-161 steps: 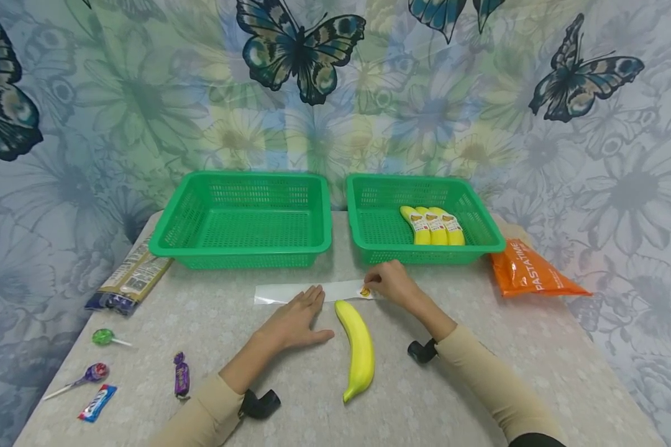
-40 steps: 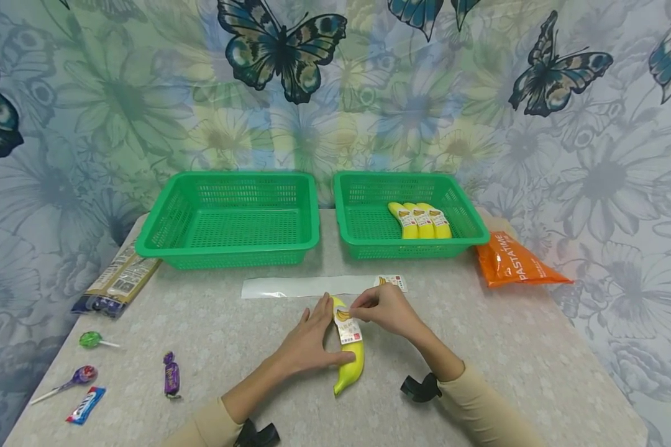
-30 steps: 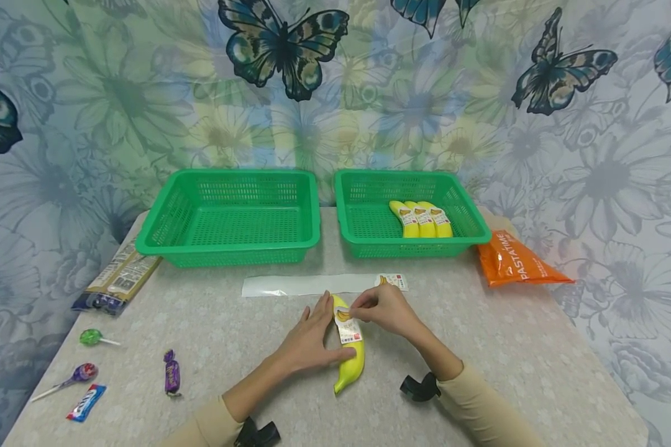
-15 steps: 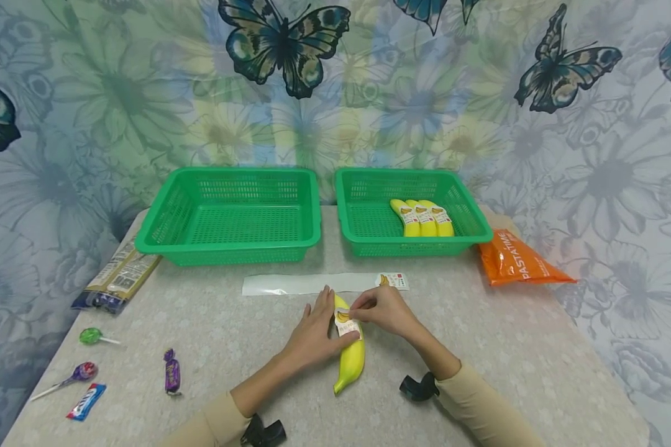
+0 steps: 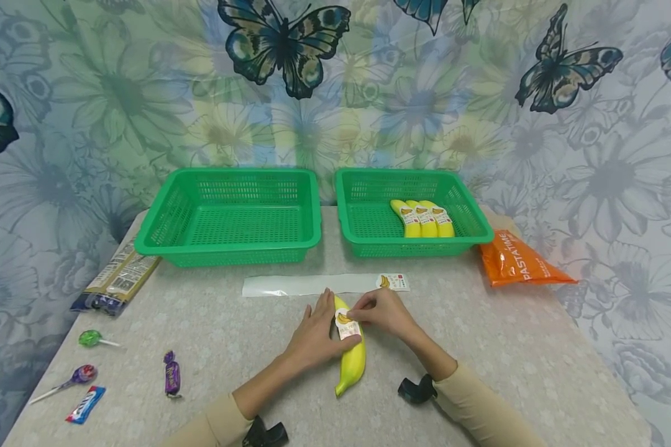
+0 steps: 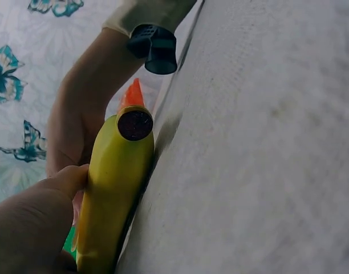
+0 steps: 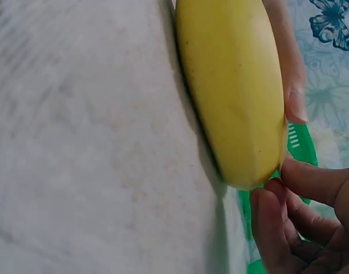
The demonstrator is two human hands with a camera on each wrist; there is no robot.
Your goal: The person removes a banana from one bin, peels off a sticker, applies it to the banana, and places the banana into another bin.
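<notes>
A yellow banana (image 5: 351,357) lies on the table in front of me, also seen close up as the banana (image 6: 114,188) and the banana (image 7: 231,91). My left hand (image 5: 315,338) grips it from the left, thumb across its top. My right hand (image 5: 381,312) pinches a white sticker (image 5: 347,325) with a banana picture and presses it onto the banana's far end. Just behind lies a long white backing strip (image 5: 313,284) with one more sticker (image 5: 394,282) at its right end. Three stickered bananas (image 5: 423,218) lie in the right green basket (image 5: 346,211).
An empty green basket (image 5: 145,239) stands at back left. An orange pasta bag (image 5: 517,264) lies right of the baskets, a dark packet (image 5: 114,279) at the left edge. Two lollipops (image 5: 89,339), a purple candy (image 5: 171,374) and a small wrapped bar (image 5: 86,403) lie front left.
The right hand peeled a sticker off the strip and brought it onto the banana. The left hand moved from the table onto the banana and holds it. The sticker now lies flatter.
</notes>
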